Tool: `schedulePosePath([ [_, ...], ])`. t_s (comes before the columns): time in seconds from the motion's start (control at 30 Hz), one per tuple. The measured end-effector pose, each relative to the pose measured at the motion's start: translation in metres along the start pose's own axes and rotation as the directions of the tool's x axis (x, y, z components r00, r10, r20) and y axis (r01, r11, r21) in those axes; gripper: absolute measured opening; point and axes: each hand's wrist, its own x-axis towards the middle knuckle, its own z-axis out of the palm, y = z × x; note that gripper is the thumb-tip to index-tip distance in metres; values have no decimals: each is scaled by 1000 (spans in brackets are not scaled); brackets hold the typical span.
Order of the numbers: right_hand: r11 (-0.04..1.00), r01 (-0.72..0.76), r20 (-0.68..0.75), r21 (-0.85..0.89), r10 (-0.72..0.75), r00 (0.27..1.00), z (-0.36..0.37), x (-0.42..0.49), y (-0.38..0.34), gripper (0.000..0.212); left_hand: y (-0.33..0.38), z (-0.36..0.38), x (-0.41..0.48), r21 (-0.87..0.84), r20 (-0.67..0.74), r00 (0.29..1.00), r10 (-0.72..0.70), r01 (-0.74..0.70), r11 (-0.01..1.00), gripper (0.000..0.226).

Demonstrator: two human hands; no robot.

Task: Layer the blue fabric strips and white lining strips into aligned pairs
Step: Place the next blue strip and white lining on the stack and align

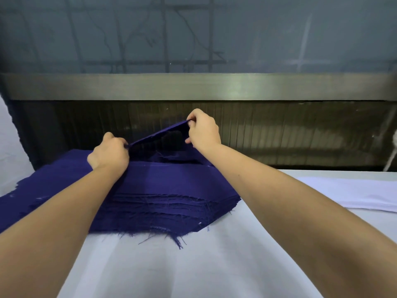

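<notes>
Blue strip (163, 131), likely one, both hands (109, 154) (204, 132) pinching

Blue fabric stack (163, 203): woven cloth, matt and deep in colour, with cut edges rough and fraying and loose threads trailing at the front. The top strip (154, 137) is the same soft matt cloth, thin and limp. Over on the right, the white lining strips (354, 194) look smoother and pale. The table (193, 265) wears a white covering, smooth and matt, softly creased. Behind runs a metal rail (193, 87), brushed, with a dull gleam. Below it is a dark ribbed panel (279, 130), slightly glossy.
</notes>
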Motion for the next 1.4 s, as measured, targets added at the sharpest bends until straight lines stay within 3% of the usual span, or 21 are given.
schedulePosePath([
  [0.17,963,-122,-47,240,137,989,-16,-2,17,13,-23,-8,4,3,10,999,-47,47,999,31],
  [0.27,937,-115,-54,330,141,989,-30,-10,32,14,-25,-12,0,-44,-3,1000,-22,22,999,32],
  [0.5,942,-90,-94,323,127,987,-80,-49,72,14,-9,-16,-24,-353,-161,972,169,-216,910,29],
  [0.73,975,-131,-108,178,152,982,-148,-114,115,12,19,-5,-74,-420,-204,910,361,-414,807,18],
  [0.97,979,-197,-97,53,201,975,-202,-170,145,15,43,3,-131,-362,-157,830,536,-553,751,17],
  [1.13,951,-255,-120,-177,236,964,-232,-187,154,13,59,-6,-159,-268,-167,728,664,-682,680,13],
  [1.23,895,-259,-103,-364,238,966,-244,-191,156,14,66,-14,-176,-230,-177,659,731,-750,620,28],
  [1.4,806,-290,-159,-516,242,957,-255,-192,162,32,67,-16,-193,-282,-161,698,698,-710,645,17],
])
